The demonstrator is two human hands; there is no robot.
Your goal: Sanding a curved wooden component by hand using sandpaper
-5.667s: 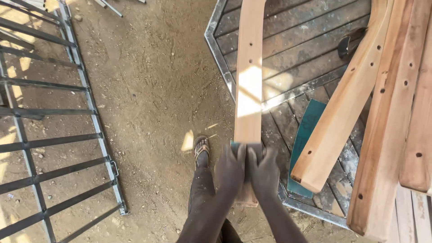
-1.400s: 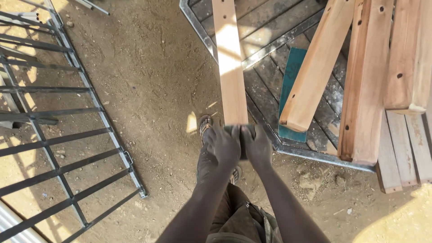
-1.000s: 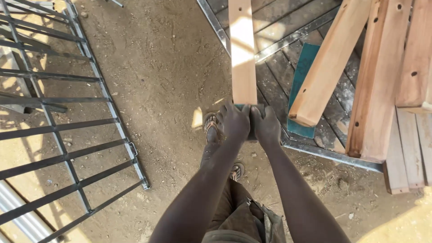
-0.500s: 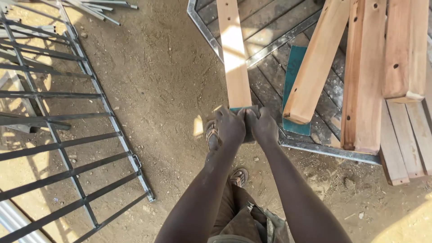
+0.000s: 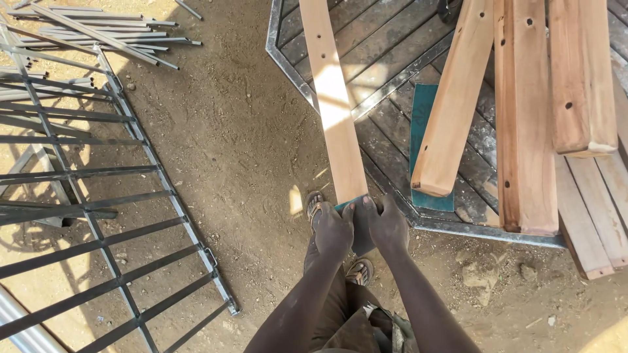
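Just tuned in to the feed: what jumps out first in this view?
Dead centre, the left hand and right hand grip the near end of a long pale wooden plank that runs away up the frame over a metal-framed slatted panel. To the right, three more drilled timber beams lie across that panel. On the left, a black metal grille lies flat on the sandy ground.

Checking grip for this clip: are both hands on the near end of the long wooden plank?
Yes, the left hand and right hand sit side by side, clasping the near end of the plank.
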